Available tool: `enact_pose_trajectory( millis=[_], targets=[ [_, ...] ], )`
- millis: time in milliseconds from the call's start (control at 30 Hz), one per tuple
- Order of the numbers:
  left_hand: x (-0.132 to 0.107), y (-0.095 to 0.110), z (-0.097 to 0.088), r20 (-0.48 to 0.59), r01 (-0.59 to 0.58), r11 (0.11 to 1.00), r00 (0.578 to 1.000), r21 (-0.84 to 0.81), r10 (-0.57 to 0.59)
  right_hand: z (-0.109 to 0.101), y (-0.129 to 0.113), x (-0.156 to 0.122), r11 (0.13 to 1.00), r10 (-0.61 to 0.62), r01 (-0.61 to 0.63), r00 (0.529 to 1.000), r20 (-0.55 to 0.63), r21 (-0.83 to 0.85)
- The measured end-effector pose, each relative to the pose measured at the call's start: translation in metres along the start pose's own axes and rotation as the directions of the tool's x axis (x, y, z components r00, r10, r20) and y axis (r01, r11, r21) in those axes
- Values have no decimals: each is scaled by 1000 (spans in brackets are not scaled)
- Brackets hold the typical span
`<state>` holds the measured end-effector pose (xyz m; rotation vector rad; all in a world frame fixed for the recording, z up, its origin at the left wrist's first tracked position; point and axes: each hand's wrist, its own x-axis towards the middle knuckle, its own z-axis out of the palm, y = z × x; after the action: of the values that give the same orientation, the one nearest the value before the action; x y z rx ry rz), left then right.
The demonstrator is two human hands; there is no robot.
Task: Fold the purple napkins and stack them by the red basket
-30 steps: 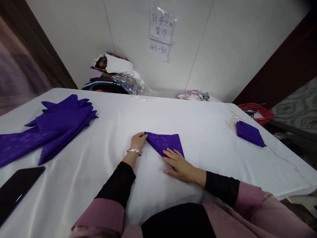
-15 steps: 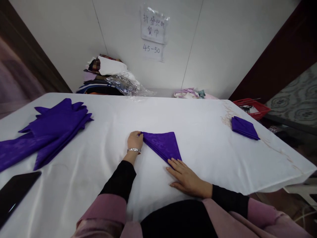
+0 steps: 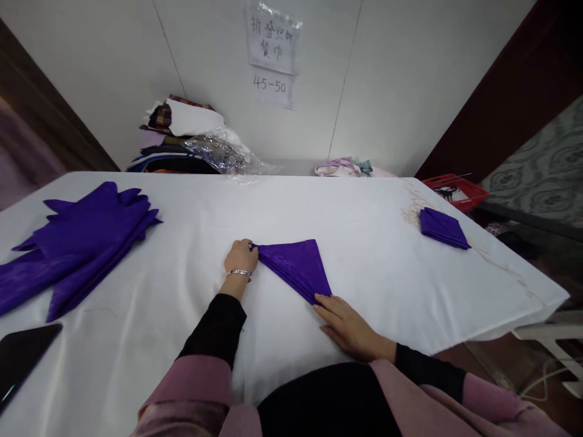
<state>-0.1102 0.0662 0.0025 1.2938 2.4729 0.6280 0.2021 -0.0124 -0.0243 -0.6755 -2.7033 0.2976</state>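
Note:
A purple cloth napkin [image 3: 296, 265] lies folded into a triangle on the white tablecloth [image 3: 364, 243] in front of me. My left hand [image 3: 240, 256], with a silver bracelet on the wrist, pinches the napkin's left corner with closed fingers. My right hand [image 3: 348, 325] lies flat on the cloth, fingers stretched out, its fingertips touching the napkin's near corner.
A pile of unfolded purple napkins [image 3: 77, 243] spreads at the left. One folded purple napkin [image 3: 441, 227] sits at the far right. A dark phone [image 3: 20, 358] lies at the near left edge. Stacked fabrics and plastic wrap [image 3: 191, 139] stand behind the table, a red basket [image 3: 455, 191] to the right.
My right hand slid off the napkin's face toward me, down to its near corner. My left hand kept hold of the left corner.

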Motion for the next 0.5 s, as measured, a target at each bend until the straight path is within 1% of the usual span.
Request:
enact_pose_trajectory(
  millis=[133, 233, 300, 367, 433, 500],
  targets=[
    [-4, 1, -12, 84, 34, 999, 996, 17, -35, -2, 10, -8, 1000, 23, -21, 995, -96, 16],
    [-14, -2, -22, 163, 58, 997, 984, 55, -66, -13, 29, -15, 1000, 19, -21, 991, -130, -16],
    [-25, -6, -26, 223, -5, 995, 975, 102, -18, -25, 47, -20, 998, 33, -40, 991, -128, -48],
    [-41, -10, -28, 295, -130, 982, 952, 135, 85, -36, 67, -25, 994, 75, -84, 990, -123, -72],
    [-60, -14, -29, 362, -234, 961, 917, 149, 167, -45, 85, -29, 986, 141, -153, 979, -144, -72],
    [-76, -18, -30, 399, -272, 949, 897, 161, 190, -49, 96, -34, 971, 233, -238, 957, -175, -9]
  ],
)
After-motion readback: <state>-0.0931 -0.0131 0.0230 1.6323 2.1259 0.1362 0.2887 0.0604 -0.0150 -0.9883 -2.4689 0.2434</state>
